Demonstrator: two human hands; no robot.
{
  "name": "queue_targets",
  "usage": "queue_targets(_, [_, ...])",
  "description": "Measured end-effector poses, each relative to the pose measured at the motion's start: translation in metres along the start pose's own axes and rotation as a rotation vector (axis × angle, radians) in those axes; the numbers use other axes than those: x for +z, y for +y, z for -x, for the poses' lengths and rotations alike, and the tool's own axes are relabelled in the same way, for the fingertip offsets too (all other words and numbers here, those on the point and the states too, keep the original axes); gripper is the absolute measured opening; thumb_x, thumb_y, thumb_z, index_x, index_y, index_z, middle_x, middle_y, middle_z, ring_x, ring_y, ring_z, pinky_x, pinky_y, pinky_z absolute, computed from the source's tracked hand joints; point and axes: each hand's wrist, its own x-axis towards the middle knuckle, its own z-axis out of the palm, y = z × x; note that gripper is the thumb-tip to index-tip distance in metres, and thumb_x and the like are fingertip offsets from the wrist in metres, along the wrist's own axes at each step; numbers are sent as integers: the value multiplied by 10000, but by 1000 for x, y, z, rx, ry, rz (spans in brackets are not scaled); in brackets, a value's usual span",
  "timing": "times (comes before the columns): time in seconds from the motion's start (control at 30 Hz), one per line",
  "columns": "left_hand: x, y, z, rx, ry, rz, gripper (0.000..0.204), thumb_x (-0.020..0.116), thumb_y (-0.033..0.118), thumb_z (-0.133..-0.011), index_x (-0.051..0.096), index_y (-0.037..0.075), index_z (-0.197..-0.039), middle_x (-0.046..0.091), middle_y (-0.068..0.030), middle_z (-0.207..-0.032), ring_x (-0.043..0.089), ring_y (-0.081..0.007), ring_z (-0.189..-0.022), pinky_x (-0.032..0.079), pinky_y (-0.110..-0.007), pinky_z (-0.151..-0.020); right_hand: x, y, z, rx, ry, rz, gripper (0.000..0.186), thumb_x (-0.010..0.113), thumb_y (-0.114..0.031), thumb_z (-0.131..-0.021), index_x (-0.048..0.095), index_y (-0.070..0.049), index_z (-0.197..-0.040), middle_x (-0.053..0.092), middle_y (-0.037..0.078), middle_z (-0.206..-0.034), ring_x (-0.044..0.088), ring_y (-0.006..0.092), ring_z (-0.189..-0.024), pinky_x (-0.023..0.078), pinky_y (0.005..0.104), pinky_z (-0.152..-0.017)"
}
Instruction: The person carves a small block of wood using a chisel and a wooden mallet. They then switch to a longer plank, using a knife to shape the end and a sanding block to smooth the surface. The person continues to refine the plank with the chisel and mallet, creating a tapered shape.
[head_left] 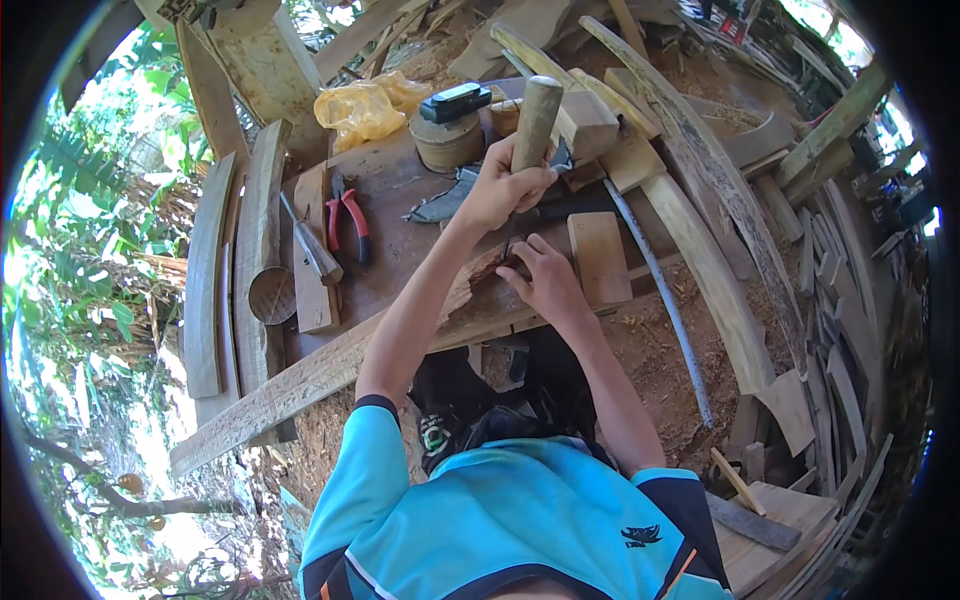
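My left hand (505,187) is closed round a thick, pale wooden handle (539,115) that points up. A bit of dark metal (562,157) shows beside that fist; the rest of the tool is hidden, so its kind is unclear. Lower and to the right, my right hand (545,277) has its fingers bent together at the end of a rough, reddish-brown piece of wood (470,283). Something small and dark is at those fingertips, too small to name. A smooth wooden block (600,258) lies just right of this hand.
Red-handled pliers (350,225), a pointed tool with a wooden handle (318,252) and a round tin (446,143) lie on the bench. A long plank (265,405) runs along its near edge. Curved timbers (715,280) and a thin rod (660,290) stand to the right.
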Motion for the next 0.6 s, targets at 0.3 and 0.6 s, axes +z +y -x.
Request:
queue_targets(0.3, [9, 7, 35, 176, 103, -75, 221, 562, -36, -671, 432, 37, -834, 422, -32, -595, 327, -72, -388, 227, -219, -354, -3, 6, -10, -1, -86, -1, 277, 687, -207, -733, 539, 7, -829, 511, 145, -847, 540, 340, -850, 447, 424, -730])
queue_targets(0.6, [-22, 59, 54, 406, 352, 360, 216, 530, 21, -700, 447, 79, -891, 371, -15, -564, 293, -74, -392, 218, -221, -348, -3, 3, -8, 29, -95, -13, 261, 692, -185, -723, 520, 1, -782, 511, 143, -842, 537, 340, -845, 444, 422, -729])
